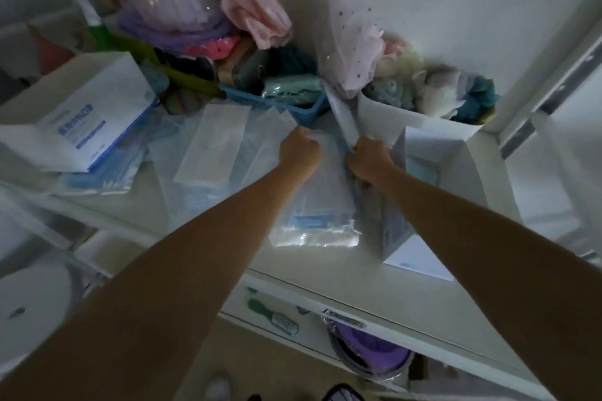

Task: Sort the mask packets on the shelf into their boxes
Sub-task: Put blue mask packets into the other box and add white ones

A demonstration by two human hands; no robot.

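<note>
A stack of clear mask packets (321, 205) lies on the white shelf (325, 273), blue print at its near end. My left hand (298, 151) grips the stack's far left edge. My right hand (368, 156) pinches a thin packet (342, 117) that stands up at the stack's far right corner. An open white box (433, 153) with a blue mask inside stands right of my right hand. More loose packets (211, 143) lie spread to the left. A closed white and blue mask box (81, 120) rests on blue packets at the far left.
A blue basket (277, 104) full of cloth items and hair accessories sits against the back wall. A white container (391, 117) of soft toys stands behind the open box. Lower shelves hold a purple bowl (371, 352) and small items.
</note>
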